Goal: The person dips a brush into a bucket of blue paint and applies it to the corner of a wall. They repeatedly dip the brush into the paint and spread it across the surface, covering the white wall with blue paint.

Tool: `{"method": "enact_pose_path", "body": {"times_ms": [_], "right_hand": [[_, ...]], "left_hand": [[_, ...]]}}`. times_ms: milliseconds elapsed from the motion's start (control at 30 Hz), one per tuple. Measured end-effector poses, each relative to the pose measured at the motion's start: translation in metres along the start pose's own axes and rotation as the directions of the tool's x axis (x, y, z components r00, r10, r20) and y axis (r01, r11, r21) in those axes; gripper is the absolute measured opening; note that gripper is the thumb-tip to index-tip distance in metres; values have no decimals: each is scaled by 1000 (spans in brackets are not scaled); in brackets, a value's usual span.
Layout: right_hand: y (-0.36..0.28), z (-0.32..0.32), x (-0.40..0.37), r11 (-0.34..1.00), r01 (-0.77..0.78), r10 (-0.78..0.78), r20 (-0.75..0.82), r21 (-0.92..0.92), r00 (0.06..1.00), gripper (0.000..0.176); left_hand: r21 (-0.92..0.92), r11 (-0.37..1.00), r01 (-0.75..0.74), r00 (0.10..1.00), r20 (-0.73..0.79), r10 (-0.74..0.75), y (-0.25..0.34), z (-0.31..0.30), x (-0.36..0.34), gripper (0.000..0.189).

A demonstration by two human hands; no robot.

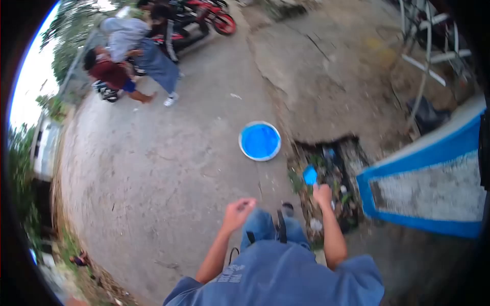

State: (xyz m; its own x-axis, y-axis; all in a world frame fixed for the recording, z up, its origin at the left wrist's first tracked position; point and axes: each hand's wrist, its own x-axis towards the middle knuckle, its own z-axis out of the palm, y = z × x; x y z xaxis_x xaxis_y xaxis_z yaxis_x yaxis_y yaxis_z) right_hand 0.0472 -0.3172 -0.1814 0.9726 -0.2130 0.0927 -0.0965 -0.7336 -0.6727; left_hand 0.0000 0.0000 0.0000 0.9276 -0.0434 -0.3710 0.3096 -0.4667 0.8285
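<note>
At the far upper left, a group of at least 2 people [109, 74] stands by a motorbike with a red wheel [224, 24], well apart from the hands.

Nearer the middle, the left hand [238, 213] hangs above the pavement with its fingers loosely bent and nothing visible in it. The bucket [262, 159] stands upright on the pavement, ahead of the left hand and slightly to its right, with bright blue paint [260, 141] showing inside its pale rim. Of the 2 hands, the left appears a little nearer to the bucket in this view, though neither touches it.

Next to the right is the brush [310, 175], its head coated blue; blur makes its exact kind hard to tell. The right hand [322, 196] grips its handle with closed fingers. The brush's long axis runs forward and slightly left from that hand, so the head is the part closest to the bucket, which lies ahead and to the left of it, clearly apart. Head and hand are above a littered hole [352, 153].

Farther right, the blue-edged wall [423, 223] stands beyond the right hand, on the opposite side from the bucket.
</note>
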Motion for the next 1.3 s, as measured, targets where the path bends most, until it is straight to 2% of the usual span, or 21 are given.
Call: {"method": "enact_pose_path", "body": {"times_ms": [67,100,167,233,300,367,433,467,500,567,600,633,667,767,900,967,1033,1100,1200,1267,1300], "right_hand": [[-15,-45,-31,878,-465,478,215,-112,852,37],[26,-2,69,880,-465,476,165,-100,864,37],[47,16,54,849,-497,493,-72,-180,867,39],[48,10,25,734,-573,632,55,-364,773,41],[25,11,41,584,-711,723,-147,-392,675,43],[58,31,39,423,-756,819,-146,-499,554,44],[122,51,7,316,-744,874,-125,-588,470,42],[148,71,10,247,-726,909,-106,-641,403,41],[160,91,36,260,-721,902,-106,-642,419,41],[164,117,57,174,-757,884,-239,-630,402,38],[216,138,42,306,-595,898,18,-744,439,38],[242,162,49,241,-573,930,17,-783,367,37],[246,195,74,210,-615,927,-46,-760,373,37],[268,297,140,606,-552,661,-23,-573,750,36],[255,423,235,788,-467,588,267,-401,764,45],[239,481,257,855,-407,505,344,-320,791,42],[227,532,271,895,-338,434,392,-292,811,40],[219,574,269,935,-250,318,278,-253,907,38],[213,603,280,961,-196,252,334,-194,908,31],[213,611,298,969,-191,237,355,-160,904,30],[214,617,305,969,-206,243,396,-135,886,30]], "left_hand": [[-175,981,-79,996,16,84,22,-15,-12,23],[-180,976,-126,991,29,134,18,-2,108,23],[-176,983,-47,999,18,51,5,-12,134,23],[-123,988,89,988,137,-71,-11,-12,145,23],[-73,990,118,973,209,-100,-17,-8,205,24],[-157,986,57,931,365,5,-33,4,244,24],[-124,979,159,887,454,-87,-56,21,283,23],[-85,993,84,878,478,-33,-74,29,306,23],[-46,999,-14,871,491,35,-94,39,340,23],[-45,999,26,880,475,-2,-134,62,387,24],[-95,992,88,897,440,-38,-159,79,411,24],[-149,978,146,914,398,-76,-185,100,429,24],[-139,982,129,923,379,-68,-207,120,449,24],[-151,988,25,964,267,16,-277,176,489,21],[-230,972,44,976,219,8,-319,229,512,20],[-311,929,-198,949,176,261,-292,226,531,19],[-323,933,-159,978,80,195,-284,238,537,20],[-355,925,-135,990,-15,139,-280,253,546,22],[-368,822,-434,879,27,476,-279,279,561,25],[-360,779,-514,820,61,569,-284,288,568,26],[-328,689,-647,717,47,696,-288,290,569,29]]}}
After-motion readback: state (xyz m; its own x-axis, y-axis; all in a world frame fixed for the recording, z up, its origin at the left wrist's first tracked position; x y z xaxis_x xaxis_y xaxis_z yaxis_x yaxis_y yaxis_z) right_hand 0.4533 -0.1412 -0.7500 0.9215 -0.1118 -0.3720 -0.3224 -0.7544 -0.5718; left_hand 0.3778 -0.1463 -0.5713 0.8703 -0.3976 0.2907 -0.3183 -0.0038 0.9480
